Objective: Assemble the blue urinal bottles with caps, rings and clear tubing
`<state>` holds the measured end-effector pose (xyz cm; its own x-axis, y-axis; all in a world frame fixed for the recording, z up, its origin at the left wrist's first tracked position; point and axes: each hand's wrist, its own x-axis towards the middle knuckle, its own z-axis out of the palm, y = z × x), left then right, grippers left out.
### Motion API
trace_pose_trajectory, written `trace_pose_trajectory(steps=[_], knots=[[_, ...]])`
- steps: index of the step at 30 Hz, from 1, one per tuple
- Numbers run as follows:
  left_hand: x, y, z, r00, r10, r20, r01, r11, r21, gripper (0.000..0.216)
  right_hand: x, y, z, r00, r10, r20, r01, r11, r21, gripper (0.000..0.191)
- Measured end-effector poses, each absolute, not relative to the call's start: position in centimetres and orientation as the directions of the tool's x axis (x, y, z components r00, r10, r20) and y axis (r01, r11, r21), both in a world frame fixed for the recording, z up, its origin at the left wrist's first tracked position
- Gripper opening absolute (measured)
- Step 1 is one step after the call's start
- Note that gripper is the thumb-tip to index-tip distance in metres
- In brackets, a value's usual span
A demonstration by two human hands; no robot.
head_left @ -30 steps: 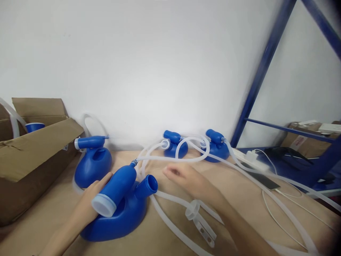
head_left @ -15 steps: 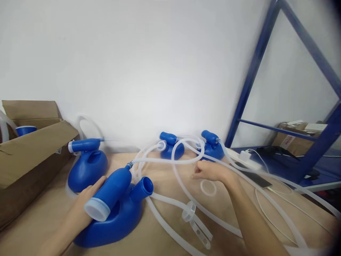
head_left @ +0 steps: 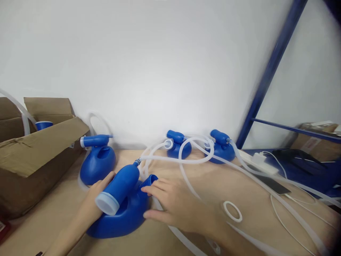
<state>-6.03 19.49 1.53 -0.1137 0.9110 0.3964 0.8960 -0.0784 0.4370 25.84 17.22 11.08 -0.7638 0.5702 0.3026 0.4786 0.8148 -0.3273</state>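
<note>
We see a blue jug (head_left: 119, 225) resting on the brown tabletop (head_left: 133, 247) in front of the wearer, with a blue cup (head_left: 124, 183) aslant over its top and a pale lid (head_left: 108, 203) on the cup's near end. The left hand (head_left: 97, 195) curls in behind the cup; its fingertips are hidden, so we cannot tell whether it clasps the cup, the jug or both. The right hand (head_left: 173, 202) is spread, not clenched: its fingers lie at the jug's neck (head_left: 149, 180), partly masking the mouth, with the thumb beside the jug's flank.

We judge the chief hazard to be tipping or turning, since sideways pressure on the neck acts off-centre and the left hand's hold is uncertain. A second hazard is snagging: the clear tube (head_left: 165, 158) runs from the cup's narrow end into loops near two farther blue jugs (head_left: 179, 151), (head_left: 223, 154), so a tug could drag these or strain the metal clip (head_left: 137, 161). Thirdly, we note the loose white ring (head_left: 225, 204) beside the right forearm, and a perforated strip (head_left: 214, 247) partly hidden below it; a sweep of that arm could displace either.
</note>
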Motion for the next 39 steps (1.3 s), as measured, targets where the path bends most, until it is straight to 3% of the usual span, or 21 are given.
trace_pose_trajectory(steps=[3, 6, 9, 13, 18, 21, 24, 27, 29, 33, 36, 39], knots=[[-4.9, 18.9, 2.9, -0.085, 0.941, 0.328, 0.891, -0.076, 0.448, 0.041, 23.5, 17.8, 9.0, -0.644, 0.610, 0.462, 0.522, 0.792, -0.317, 0.027], [-3.5, 18.1, 4.3, -0.066, 0.952, 0.298, 0.856, -0.099, 0.508, 0.027, 22.1, 17.6, 7.9, -0.576, 0.561, 0.594, 0.526, 0.811, -0.256, 0.019], [-2.2, 17.4, 5.3, -0.075, 0.939, 0.336, 0.842, -0.121, 0.525, 0.017, 20.4, 16.5, 6.9, -0.571, 0.482, 0.665, 0.434, 0.864, -0.254, 0.021], [-1.4, 17.0, 5.4, -0.107, 0.932, 0.348, 0.852, -0.094, 0.515, 0.017, 18.7, 16.1, 5.9, -0.509, 0.502, 0.699, 0.443, 0.849, -0.288, 0.037], [-2.3, 17.4, 3.8, -0.042, 0.868, 0.495, 0.792, -0.273, 0.546, 0.041, 19.0, 19.5, 7.5, -0.710, 0.308, 0.633, 0.428, 0.903, 0.040, 0.080], [-3.0, 17.4, 3.7, -0.030, 0.825, 0.565, 0.688, -0.393, 0.610, 0.048, 19.3, 21.4, 8.9, -0.800, 0.324, 0.505, 0.408, 0.911, 0.063, 0.072], [-3.3, 16.5, 4.8, -0.085, 0.796, 0.600, 0.630, -0.423, 0.651, 0.046, 19.1, 21.8, 9.6, -0.802, 0.363, 0.474, 0.427, 0.904, 0.030, 0.060], [-2.7, 14.9, 5.9, -0.019, 0.755, 0.656, 0.713, -0.449, 0.538, 0.049, 18.7, 21.1, 9.7, -0.778, 0.388, 0.493, 0.476, 0.877, 0.061, 0.061], [-1.7, 14.0, 6.2, 0.001, 0.740, 0.673, 0.826, -0.380, 0.416, 0.052, 18.4, 20.8, 9.5, -0.759, 0.416, 0.501, 0.508, 0.859, 0.058, 0.061], [0.4, 12.6, 5.8, -0.115, 0.746, 0.656, 0.963, -0.077, 0.257, 0.051, 18.1, 20.6, 9.1, -0.736, 0.456, 0.500, 0.535, 0.844, 0.018, 0.053], [1.5, 12.3, 5.5, -0.194, 0.766, 0.613, 0.960, 0.019, 0.280, 0.044, 18.0, 20.7, 9.0, -0.740, 0.458, 0.493, 0.523, 0.852, -0.008, 0.056], [1.8, 12.5, 5.3, -0.289, 0.775, 0.562, 0.902, 0.024, 0.431, 0.041, 18.0, 20.7, 9.3, -0.742, 0.475, 0.473, 0.527, 0.850, -0.026, 0.062]])
